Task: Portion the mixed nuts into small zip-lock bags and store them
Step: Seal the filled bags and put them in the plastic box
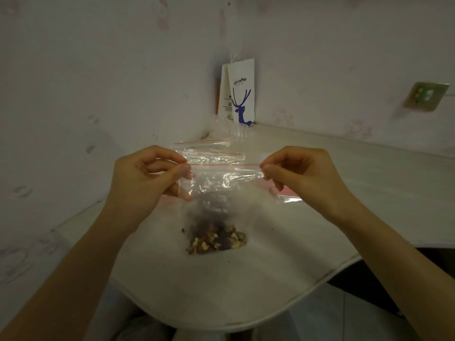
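So both hands are pinching the small zip-lock bag by its top corners. The left hand is gripping the left end of the red zip strip between thumb and curled fingers, and the right hand is doing the same at the other end. My guess is they're holding it that way to keep the strip stretched flat for pressing shut, with the weight hanging down so nothing spills.

The bag is hanging between the two hands. The mouth is pointing up and the strip is running straight across from hand to hand, while the body is drooping toward the table. The mixed nuts are sitting below and between the hands. Honestly can't tell if they're at the bottom of the bag or lying on the table behind it, it's too blurry. Can't tell if the zip is closed either.

Spare empty bags are lying just beyond the fingertips.
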